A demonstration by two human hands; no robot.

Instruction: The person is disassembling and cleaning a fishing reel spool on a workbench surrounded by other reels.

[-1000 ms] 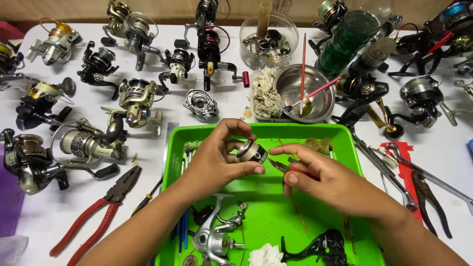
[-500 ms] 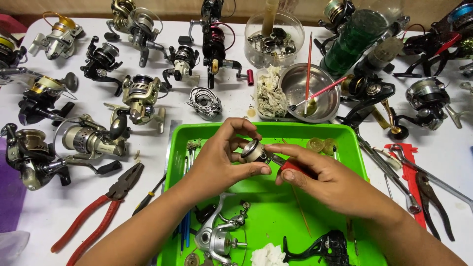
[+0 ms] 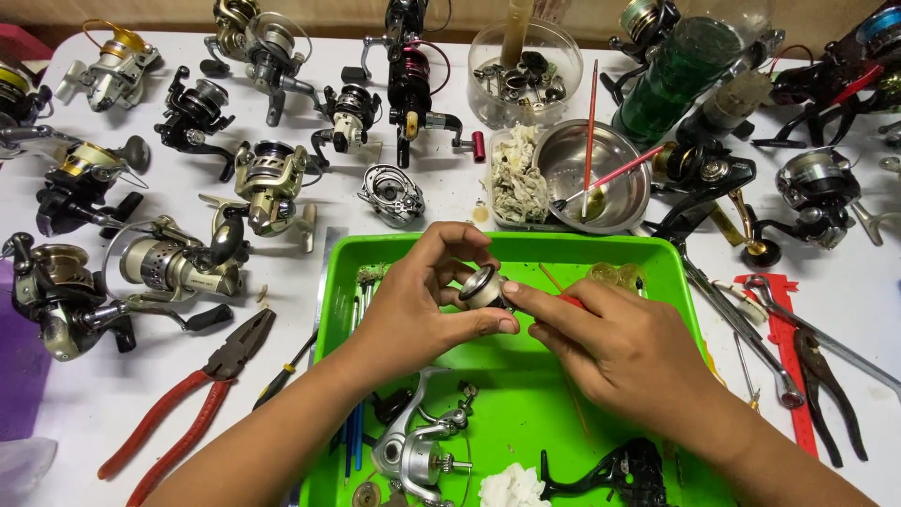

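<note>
Silver metal, a small round reel part (image 3: 483,284), sits pinched in the grip of the left hand (image 3: 422,300) over the green tray (image 3: 657,268) on the table (image 3: 826,282). Since a second ago, the right hand (image 3: 619,343) has barely shifted; its grip stays clamped on a red-handled tool (image 3: 571,301) meeting the part, so work continues at one spot.

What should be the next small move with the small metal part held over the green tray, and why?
Probably keep the left hand steady on the small metal part while the right hand works the red-handled tool at its side. Both hands already meet there, above the green tray, which would catch anything that drops.
</note>
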